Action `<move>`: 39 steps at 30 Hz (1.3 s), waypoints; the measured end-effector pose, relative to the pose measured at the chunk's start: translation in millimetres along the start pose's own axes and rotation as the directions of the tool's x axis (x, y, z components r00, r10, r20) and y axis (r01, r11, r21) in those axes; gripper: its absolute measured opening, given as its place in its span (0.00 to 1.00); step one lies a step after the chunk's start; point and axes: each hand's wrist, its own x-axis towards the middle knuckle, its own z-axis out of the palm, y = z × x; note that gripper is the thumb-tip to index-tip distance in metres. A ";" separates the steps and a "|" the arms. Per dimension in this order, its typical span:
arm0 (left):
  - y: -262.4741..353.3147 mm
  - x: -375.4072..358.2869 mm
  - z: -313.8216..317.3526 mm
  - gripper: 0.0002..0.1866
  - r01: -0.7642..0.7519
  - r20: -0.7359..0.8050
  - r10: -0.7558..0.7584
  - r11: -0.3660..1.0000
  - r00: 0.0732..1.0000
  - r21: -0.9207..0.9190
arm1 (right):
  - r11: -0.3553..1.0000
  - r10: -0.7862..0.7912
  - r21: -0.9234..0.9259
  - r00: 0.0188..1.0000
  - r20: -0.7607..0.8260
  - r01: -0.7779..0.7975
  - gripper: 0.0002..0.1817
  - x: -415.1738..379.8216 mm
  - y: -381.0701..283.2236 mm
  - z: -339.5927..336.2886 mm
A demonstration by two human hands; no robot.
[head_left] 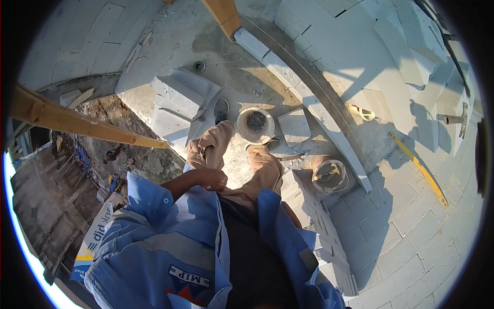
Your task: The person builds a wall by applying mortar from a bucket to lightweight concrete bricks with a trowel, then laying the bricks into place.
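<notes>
My left hand [212, 179] is held in front of my waist, above my brown trousers, with its fingers curled in and no tool visible in it. Of my right arm only a strip of forearm [292, 215] shows beside the blue sleeve; the hand itself is hidden. Between my feet and just ahead stands a pale bucket [240, 126] with dark grey mix [256, 121] inside. To its right a light block [294, 125] lies on the floor. A thin tool [294, 156] lies near my right foot.
A second bucket [329, 175] stands at right, beside stacked blocks [307, 206]. A low block course [303, 92] with a string runs ahead. A yellow spirit level [419, 170] and a mallet [454, 119] are at right. Left are piled blocks [180, 98], a wooden beam [87, 119] and a rubble-filled drop.
</notes>
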 end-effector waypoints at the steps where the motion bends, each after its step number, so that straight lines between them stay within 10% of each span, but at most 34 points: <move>1: -29.5 26.4 -6.5 0.20 -0.049 0.036 0.050 0.998 0.998 -0.034 | 0.999 0.050 -0.018 0.999 -0.013 -0.050 0.20 20.4 8.7 -6.1; 3: -74.5 81.7 -28.8 0.21 0.083 -0.077 -0.084 0.996 0.993 -0.021 | 0.856 0.241 -0.354 0.896 -0.373 -0.377 0.18 112.2 67.7 -12.9; 6: -154.0 195.2 -67.3 0.27 0.225 -0.393 -0.223 0.973 0.892 -0.043 | 0.920 0.052 -0.295 0.826 -0.561 -0.259 0.17 253.5 193.1 -38.5; 9: -214.6 304.5 -102.7 0.32 0.464 -0.627 -0.403 0.883 0.667 -0.074 | 0.935 0.351 0.114 0.838 -0.418 -0.335 0.16 336.1 167.2 -64.8; 11: -239.2 356.2 -130.3 0.33 0.496 -0.667 -0.412 0.865 0.621 -0.073 | 0.929 -0.090 -0.364 0.917 -0.388 -0.062 0.17 368.6 195.7 -97.5; 15: -272.3 427.4 -144.2 0.23 0.393 -0.674 -0.366 0.912 0.641 -0.122 | 0.873 -0.018 -0.435 0.874 -0.485 -0.223 0.21 350.0 105.5 -152.6; 22: -256.7 424.9 -202.1 0.17 0.529 -0.759 -0.446 0.834 0.474 -0.159 | 0.935 -0.234 -0.317 0.395 -0.889 -0.161 0.18 247.8 164.9 -261.3; 26: -272.6 376.9 -233.0 0.21 0.504 -0.886 -0.433 0.809 0.165 -0.302 | 0.894 -0.279 -0.372 0.339 -0.899 -0.249 0.18 226.1 264.9 -292.5; 29: -363.5 381.0 -241.3 0.23 0.245 -0.830 -0.537 0.834 0.154 -0.494 | 0.943 -0.170 -0.249 0.324 -0.931 -0.221 0.19 218.2 303.0 -274.8; 34: -344.5 376.6 -197.9 0.19 -0.179 -0.797 -0.416 0.828 0.438 -0.531 | 0.994 -0.038 -0.065 0.289 -0.957 -0.086 0.19 206.9 373.3 -254.4; 37: -308.5 372.9 -188.8 0.23 -0.166 -0.519 -0.828 0.493 0.214 -0.854 | 0.992 -0.016 -0.019 -0.032 -0.999 0.123 0.17 188.2 378.9 -266.7; 39: -304.5 360.4 -188.8 0.27 -0.255 -0.720 -0.616 0.676 0.319 -0.691 | 0.992 0.087 0.057 -0.290 -0.953 0.109 0.17 169.6 383.5 -290.9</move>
